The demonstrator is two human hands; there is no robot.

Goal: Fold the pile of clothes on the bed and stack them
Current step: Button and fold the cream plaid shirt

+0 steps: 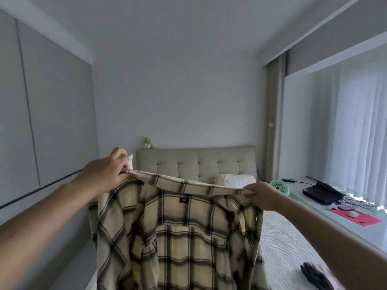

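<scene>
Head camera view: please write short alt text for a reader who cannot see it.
Two hands, left hand and right hand, hold a beige plaid shirt up by its collar ends, over a bed. A padded headboard and a white pillow are behind it.

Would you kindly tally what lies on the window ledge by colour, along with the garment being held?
Green: 1, the fan
Black: 1, the laptop
Red: 1, the mat
Beige plaid: 1, the shirt, gripped at the collar by the left hand and right hand
Total: 4
</scene>
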